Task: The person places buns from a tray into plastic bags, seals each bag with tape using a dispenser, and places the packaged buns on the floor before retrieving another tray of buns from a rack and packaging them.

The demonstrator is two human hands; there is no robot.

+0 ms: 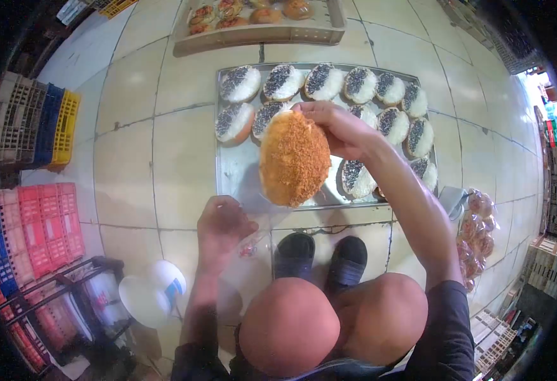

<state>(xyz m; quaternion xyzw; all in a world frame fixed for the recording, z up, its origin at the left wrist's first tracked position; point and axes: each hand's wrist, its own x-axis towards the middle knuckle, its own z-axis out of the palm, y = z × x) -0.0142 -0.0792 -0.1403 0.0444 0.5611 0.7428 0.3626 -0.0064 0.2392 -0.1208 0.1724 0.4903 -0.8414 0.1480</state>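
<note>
An oval bun [295, 159] with an orange-brown crumb topping is held up by my right hand [339, 127], which grips its upper right edge. My left hand [224, 223] is lower left of the bun, fingers curled on a clear plastic bag [253, 241] that hangs from it; the bag's upper part is hard to make out. Beneath the bun lies a metal tray [231, 171] of oval buns [320, 81], topped half white, half dark. The raised bun and my right arm hide part of the tray.
A beige crate [259, 39] of wrapped buns stands beyond the tray. Packed buns [475, 238] lie at the right beside a grey object [451, 202]. Red crates [50, 225], yellow crates [67, 127] and a white round object [148, 295] are at the left. My feet are below the tray.
</note>
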